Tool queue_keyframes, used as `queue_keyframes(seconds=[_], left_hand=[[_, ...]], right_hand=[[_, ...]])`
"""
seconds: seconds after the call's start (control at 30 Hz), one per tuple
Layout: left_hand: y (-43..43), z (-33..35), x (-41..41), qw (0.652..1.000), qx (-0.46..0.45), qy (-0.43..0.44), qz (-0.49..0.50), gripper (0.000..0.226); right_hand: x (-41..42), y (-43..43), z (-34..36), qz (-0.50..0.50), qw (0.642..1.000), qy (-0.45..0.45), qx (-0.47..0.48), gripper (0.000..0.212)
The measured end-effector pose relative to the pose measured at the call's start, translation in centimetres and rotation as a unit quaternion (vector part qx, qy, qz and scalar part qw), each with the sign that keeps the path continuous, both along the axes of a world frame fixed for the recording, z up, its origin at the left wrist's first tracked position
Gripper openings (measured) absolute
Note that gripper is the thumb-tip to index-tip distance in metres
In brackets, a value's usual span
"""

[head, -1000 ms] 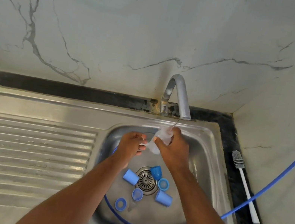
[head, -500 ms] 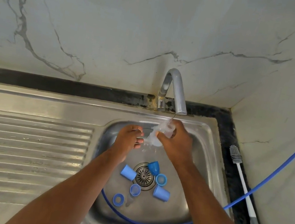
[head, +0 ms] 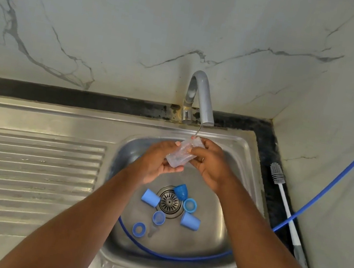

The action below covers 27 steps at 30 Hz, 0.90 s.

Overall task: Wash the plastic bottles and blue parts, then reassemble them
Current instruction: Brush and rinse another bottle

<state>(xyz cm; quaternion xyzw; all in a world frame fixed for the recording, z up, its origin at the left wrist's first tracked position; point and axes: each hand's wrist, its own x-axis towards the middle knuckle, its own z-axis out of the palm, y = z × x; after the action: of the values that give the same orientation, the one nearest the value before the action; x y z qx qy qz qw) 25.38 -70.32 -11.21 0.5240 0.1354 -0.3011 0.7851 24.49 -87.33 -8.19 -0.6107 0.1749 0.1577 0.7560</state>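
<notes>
**Hands joined ahead**

Our bare forearms reach forward and converge. Our left hand lies palm up, fingers curled round a clear bottle; our right hand, knuckles up, grips its upper end.

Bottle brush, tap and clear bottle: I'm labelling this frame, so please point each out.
bottle brush (head: 275,172): head view, on its grey bristle head.
tap (head: 206,104): head view, on the curved spout.
clear bottle (head: 177,158): head view, on its lower side wall.

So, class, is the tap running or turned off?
Running: a thin stream falls from the tap onto the clear bottle held by the left hand and right hand.
</notes>
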Motion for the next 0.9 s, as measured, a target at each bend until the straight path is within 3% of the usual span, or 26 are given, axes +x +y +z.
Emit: queue_keyframes(seconds=[0.1,0.2,0.33,0.4,0.63,0.77,0.9], left_hand=[[0.3,0.7,0.0,0.989,0.144,-0.038,-0.018,0.032],[0.0,0.7,0.0,0.933,0.347,-0.065,-0.069,0.048],[-0.8,2.3,-1.0,0.879,0.443,-0.038,-0.173,0.054],[-1.2,2.9,-1.6,0.87,0.458,-0.013,-0.18,0.059],[-1.7,4.5,-3.7,0.907,0.389,0.045,-0.154,0.056],[-1.9,4.8,-5.1,0.908,0.372,0.041,-0.189,0.062],[-2.2,4.7,-6.5,0.937,0.309,0.048,-0.158,0.059]], right_hand=[[-0.2,-0.3,-1.1,-0.067,0.991,0.075,0.093,0.024],[-0.2,0.0,-3.4,-0.109,0.977,0.167,0.079,0.025],[-1.1,0.5,-4.2,-0.046,0.975,0.215,0.038,0.026],[-1.6,0.6,-3.7,-0.024,0.976,0.215,0.022,0.025],[-2.5,0.2,-2.3,0.007,0.987,0.158,-0.011,0.024],[-3.4,-0.4,-1.3,0.036,0.992,0.113,-0.038,0.025],[-3.7,-1.1,-1.3,0.043,0.993,0.091,-0.067,0.024]])
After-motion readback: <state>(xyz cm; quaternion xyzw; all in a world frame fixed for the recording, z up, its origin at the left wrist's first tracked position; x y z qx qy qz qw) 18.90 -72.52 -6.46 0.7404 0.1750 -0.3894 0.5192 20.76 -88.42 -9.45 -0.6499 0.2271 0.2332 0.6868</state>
